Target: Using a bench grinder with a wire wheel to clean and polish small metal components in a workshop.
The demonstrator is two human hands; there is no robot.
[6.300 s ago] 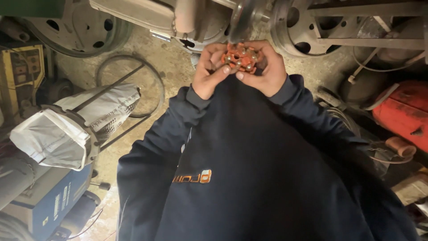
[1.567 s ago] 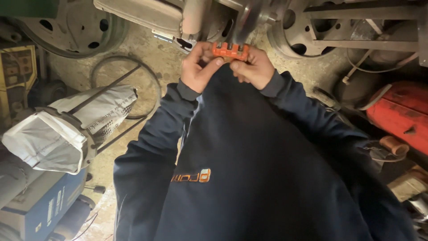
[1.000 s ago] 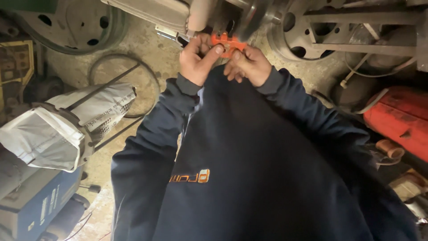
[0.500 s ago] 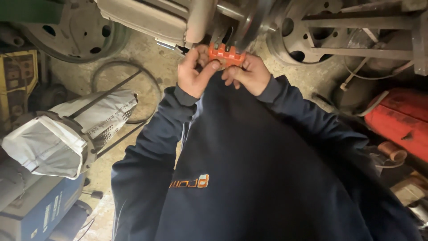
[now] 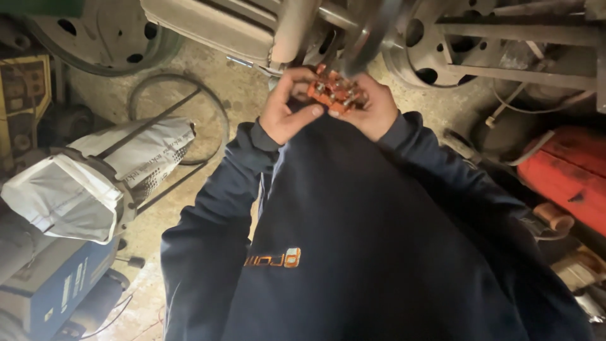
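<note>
Both hands pinch orange terminal block (image 5: pixel 334 95) — left hand (image 5: pixel 285 113), right hand (image 5: pixel 372 112) closed on edges. Risk: slip onto concrete floor (image 5: pixel 208 88) — small part, fingertip hold only.

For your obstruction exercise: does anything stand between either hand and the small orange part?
Nothing visible does. The left hand and the right hand both already grip the orange part directly, fingers on its edges, just below the grey machine parts.

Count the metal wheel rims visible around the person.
2 clearly: one wheel rim at upper left, another wheel rim at upper right behind the hands. Others may be hidden by clutter.
</note>
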